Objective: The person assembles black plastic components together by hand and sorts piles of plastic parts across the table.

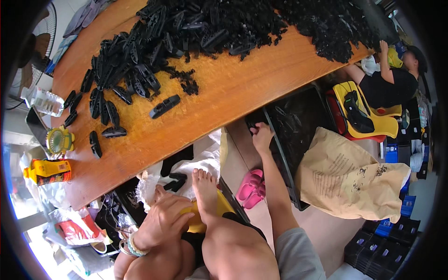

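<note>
My right hand [262, 136] is closed at the near rim of a black crate [301, 200] to the right, below the table edge. A small dark piece shows at its fingertips, partly hidden by the fingers. Loose black bits lie inside the crate. My left hand [163, 217], with a beaded bracelet [135, 245] at the wrist, rests over my bent legs near my bare foot [205, 191]. Its fingers are stretched and nothing shows in them. Ahead, a large heap of black plastic clip-like parts [154, 51] covers the table, with one single part [164, 107] lying apart near me.
The wooden table [210, 107] spans the view. On its left stand a clear bottle [44, 100], a small yellow fan [59, 141] and a yellow container [49, 170]. Pink clogs [252, 189] and a brown paper sack [350, 177] are at right. Another person [389, 84] sits beyond.
</note>
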`<state>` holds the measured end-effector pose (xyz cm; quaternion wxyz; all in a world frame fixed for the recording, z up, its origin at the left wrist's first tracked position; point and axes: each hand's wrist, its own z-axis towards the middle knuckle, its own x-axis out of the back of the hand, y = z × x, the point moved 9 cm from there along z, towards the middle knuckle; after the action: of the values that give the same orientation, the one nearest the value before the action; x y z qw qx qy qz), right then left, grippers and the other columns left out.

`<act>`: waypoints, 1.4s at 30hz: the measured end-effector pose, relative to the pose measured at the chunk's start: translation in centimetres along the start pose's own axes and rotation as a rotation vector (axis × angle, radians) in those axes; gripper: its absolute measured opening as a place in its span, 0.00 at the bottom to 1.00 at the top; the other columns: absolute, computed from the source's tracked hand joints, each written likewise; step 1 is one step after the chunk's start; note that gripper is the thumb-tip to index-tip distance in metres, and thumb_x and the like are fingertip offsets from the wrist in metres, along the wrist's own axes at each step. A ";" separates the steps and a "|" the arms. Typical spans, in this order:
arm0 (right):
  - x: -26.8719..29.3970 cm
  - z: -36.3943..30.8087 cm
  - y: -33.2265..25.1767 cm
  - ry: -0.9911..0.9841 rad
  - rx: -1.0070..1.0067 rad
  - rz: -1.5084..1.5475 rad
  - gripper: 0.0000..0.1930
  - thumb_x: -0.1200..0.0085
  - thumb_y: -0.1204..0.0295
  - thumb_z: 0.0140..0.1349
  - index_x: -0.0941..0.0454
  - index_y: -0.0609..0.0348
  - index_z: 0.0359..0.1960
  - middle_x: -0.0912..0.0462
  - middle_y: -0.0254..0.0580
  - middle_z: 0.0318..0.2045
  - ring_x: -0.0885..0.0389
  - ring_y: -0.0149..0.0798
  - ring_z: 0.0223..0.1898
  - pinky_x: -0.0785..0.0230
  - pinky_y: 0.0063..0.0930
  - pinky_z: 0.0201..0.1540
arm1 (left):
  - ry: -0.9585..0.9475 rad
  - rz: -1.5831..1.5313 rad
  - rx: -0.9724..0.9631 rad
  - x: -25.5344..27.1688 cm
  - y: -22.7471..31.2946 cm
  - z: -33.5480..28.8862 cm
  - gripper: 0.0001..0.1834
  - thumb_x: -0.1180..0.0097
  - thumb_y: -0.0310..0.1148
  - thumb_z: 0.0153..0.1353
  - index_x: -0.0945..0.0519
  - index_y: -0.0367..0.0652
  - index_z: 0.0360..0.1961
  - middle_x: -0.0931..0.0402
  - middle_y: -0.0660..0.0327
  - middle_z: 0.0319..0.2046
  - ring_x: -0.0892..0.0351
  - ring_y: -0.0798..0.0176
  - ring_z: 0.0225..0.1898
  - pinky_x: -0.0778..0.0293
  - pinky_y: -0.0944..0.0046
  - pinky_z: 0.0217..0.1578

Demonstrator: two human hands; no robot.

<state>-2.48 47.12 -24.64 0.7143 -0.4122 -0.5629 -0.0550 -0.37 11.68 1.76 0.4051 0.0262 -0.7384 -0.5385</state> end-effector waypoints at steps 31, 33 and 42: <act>6.6 -4.1 -43.4 -0.129 1.194 0.143 0.01 0.41 0.78 0.48 0.20 0.60 0.23 0.26 0.36 0.28 0.28 0.40 0.37 0.40 0.35 0.40 | 0.571 -1.029 0.258 9.4 -8.9 0.1 0.17 0.52 0.13 0.54 0.34 0.30 0.46 0.24 0.51 0.37 0.19 0.59 0.39 0.22 0.63 0.42; 7.2 -4.5 -43.5 -0.142 1.198 0.144 0.02 0.42 0.79 0.49 0.22 0.60 0.25 0.26 0.36 0.30 0.28 0.40 0.37 0.40 0.35 0.40 | 0.570 -1.051 0.262 9.2 -9.0 -0.1 0.17 0.52 0.13 0.55 0.34 0.30 0.47 0.24 0.51 0.37 0.19 0.59 0.38 0.22 0.64 0.42; 13.6 -11.8 -40.6 -0.133 1.271 0.634 0.10 0.44 0.89 0.50 0.25 0.67 0.35 0.19 0.48 0.33 0.20 0.44 0.34 0.28 0.31 0.35 | 0.616 -1.050 0.244 8.3 -9.0 -0.6 0.17 0.52 0.14 0.56 0.33 0.32 0.47 0.23 0.49 0.40 0.19 0.60 0.40 0.25 0.67 0.44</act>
<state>-10.61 18.14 7.98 0.7620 -0.0626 -0.3815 0.5195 -9.15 3.48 -0.81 0.2749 0.5863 -0.5322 -0.5455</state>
